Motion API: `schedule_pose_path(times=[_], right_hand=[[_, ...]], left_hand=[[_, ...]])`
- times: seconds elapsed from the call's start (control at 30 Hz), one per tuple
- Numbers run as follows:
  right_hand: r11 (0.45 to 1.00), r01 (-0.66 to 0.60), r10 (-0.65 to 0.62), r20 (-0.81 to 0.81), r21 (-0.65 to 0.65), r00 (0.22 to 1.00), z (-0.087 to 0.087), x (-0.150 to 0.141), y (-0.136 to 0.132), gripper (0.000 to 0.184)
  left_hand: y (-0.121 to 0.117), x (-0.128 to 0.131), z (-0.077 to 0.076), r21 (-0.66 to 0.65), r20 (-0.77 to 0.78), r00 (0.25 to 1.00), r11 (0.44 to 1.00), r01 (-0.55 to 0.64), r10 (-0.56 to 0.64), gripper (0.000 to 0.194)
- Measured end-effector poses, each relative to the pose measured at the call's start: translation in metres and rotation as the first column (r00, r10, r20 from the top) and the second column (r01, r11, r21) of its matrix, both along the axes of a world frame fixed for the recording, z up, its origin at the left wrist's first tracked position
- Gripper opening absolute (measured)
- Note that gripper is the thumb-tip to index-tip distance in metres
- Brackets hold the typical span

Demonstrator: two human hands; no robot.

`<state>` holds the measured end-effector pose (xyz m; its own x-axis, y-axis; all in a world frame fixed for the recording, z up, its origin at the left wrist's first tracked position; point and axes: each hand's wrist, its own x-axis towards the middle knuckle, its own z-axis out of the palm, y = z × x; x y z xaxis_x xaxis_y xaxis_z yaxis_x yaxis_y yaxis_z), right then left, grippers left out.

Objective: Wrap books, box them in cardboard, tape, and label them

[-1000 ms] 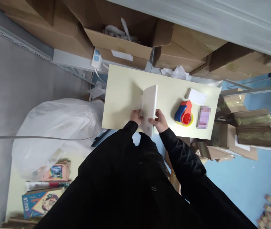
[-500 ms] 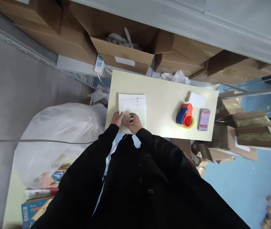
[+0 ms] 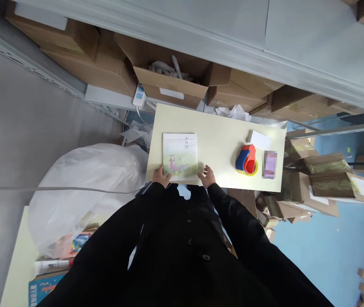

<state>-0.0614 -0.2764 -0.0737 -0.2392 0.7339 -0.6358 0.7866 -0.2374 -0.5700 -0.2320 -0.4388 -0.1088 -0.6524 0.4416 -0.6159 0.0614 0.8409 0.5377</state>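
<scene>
A thin picture book (image 3: 179,156) with a pale cover and a small coloured drawing lies flat on the cream table (image 3: 220,145), near its left front corner. My left hand (image 3: 160,175) rests at the book's near left corner, fingers curled against its edge. My right hand (image 3: 208,177) hovers just right of the book's near right corner, fingers spread, holding nothing. Black sleeves cover both arms.
A red and blue tape dispenser (image 3: 246,159), a white pad (image 3: 260,139) and a small pink item (image 3: 270,164) sit on the table's right part. Open cardboard boxes (image 3: 172,79) line the far side. A full white plastic bag (image 3: 85,187) stands left; books (image 3: 50,273) lie lower left.
The book was upright and open in both hands, then came down flat on the table's left part. My right hand has since slid off its cover to the right.
</scene>
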Motion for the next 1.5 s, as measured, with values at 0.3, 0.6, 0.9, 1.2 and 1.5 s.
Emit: schedule_pose_path(times=[0.3, 0.6, 0.9, 1.2, 1.5], right_hand=[[0.978, -0.007, 0.0, -0.034, -0.207, 0.999, 0.0, -0.034, -0.004, 0.043], [0.843, 0.128, -0.256, -0.181, -0.523, 0.95, 0.01, -0.009, -0.012, 0.065], [0.865, 0.057, -0.145, -0.141, -0.499, 0.979, -0.001, 0.005, 0.004, 0.067], [0.892, 0.067, -0.125, -0.101, -0.446, 0.987, -0.004, -0.006, 0.006, 0.062], [0.904, 0.03, -0.12, -0.186, -0.426, 0.975, -0.004, -0.067, 0.029, 0.064]], left_hand=[[-0.005, 0.006, -0.014, 0.213, 0.151, 0.956, 0.936, -0.28, 0.252, 0.055], [-0.01, 0.009, -0.007, 0.229, 0.135, 0.962, 0.937, -0.264, 0.238, 0.056], [-0.01, 0.035, -0.005, 0.179, 0.504, 0.768, 0.822, -0.541, 0.395, 0.064], [0.012, 0.062, -0.002, 0.165, 0.333, 0.577, 0.557, -0.814, 0.746, 0.026], [0.049, 0.018, 0.017, 0.26, 0.206, 0.585, 0.532, -0.806, 0.784, 0.021]])
